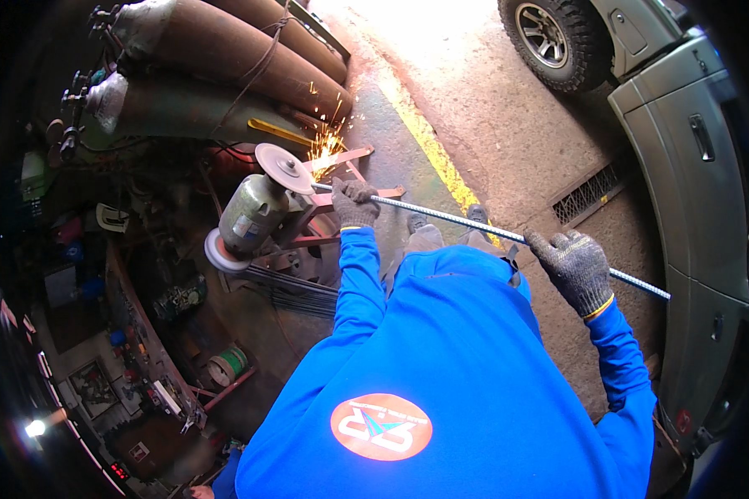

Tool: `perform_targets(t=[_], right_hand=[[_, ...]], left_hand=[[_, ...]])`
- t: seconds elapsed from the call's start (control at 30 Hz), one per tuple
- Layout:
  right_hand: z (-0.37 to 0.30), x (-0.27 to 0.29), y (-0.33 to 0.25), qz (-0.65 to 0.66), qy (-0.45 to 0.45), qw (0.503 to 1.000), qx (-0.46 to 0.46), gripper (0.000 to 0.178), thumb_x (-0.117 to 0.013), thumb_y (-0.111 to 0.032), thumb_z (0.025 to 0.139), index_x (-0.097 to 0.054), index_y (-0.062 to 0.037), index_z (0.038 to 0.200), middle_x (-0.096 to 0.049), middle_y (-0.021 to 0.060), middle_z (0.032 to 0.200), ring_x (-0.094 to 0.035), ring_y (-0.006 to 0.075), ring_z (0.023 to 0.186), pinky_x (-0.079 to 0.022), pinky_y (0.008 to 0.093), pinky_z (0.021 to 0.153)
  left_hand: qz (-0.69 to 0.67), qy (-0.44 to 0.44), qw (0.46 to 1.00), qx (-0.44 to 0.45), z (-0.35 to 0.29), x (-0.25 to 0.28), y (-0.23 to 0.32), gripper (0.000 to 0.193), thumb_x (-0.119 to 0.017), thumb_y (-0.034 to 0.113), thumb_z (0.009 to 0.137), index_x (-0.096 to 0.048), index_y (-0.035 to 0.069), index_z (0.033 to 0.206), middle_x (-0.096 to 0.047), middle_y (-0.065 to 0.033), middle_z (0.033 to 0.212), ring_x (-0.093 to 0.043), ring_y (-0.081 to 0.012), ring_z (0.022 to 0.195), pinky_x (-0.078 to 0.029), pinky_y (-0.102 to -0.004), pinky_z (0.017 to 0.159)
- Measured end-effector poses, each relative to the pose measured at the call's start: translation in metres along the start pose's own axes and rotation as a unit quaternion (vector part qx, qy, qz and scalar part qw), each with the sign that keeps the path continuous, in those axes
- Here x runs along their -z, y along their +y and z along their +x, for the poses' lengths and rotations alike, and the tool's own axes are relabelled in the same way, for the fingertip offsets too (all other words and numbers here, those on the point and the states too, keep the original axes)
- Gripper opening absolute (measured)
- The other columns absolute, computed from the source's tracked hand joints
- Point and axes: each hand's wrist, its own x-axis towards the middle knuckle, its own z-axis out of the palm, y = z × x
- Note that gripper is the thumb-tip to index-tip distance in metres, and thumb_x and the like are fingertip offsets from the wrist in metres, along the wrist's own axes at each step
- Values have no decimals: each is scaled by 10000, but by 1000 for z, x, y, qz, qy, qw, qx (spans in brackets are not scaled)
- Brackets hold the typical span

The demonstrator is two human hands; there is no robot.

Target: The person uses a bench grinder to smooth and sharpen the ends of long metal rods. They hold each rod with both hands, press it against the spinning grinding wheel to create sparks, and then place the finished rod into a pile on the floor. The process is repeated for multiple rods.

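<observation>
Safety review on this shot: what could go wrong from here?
1. Sparks fly beside the gas cylinders; a leak there could ignite.
2. The gloved left hand grips the rod close to the grinding wheel; a snag might drag it in.
3. The rod's far end, past the right hand, points toward the vehicle; a kick could scratch its side. Whether they touch, I can't tell.

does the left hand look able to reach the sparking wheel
Probably yes: the left hand is close to the wheel, only the rod between, though it grips that rod beside flying sparks.
</observation>
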Motion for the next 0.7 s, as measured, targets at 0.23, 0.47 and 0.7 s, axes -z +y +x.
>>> perform_targets(t=[0.23,0.47,0.7], right_hand=[[3,5,1,-39,59,997,18,487,-633,-191,783,-634,-229,1268,-576,23,728,-601,202,678,-489,352,569],[5,3,0,-77,210,973,63,469,-642,-194,771,-671,-205,1239,-659,-18,963,-578,155,722,-486,311,628],[10,-7,-2,-79,239,968,-17,490,-686,-129,748,-682,-205,1233,-621,-28,882,-560,137,676,-456,294,572]], left_hand=[[-5,10,1000,-19,2,-6,-3,551,-452,532,997,-354,218,555,-283,77,457,-258,-67,369,-300,-227,382],[-43,-36,998,-27,3,-6,-4,525,-470,521,993,-412,209,576,-364,80,459,-332,-51,379,-332,-221,406],[-53,-89,995,-13,1,0,-3,505,-517,518,971,-432,201,588,-394,74,475,-372,-52,408,-371,-218,471]])
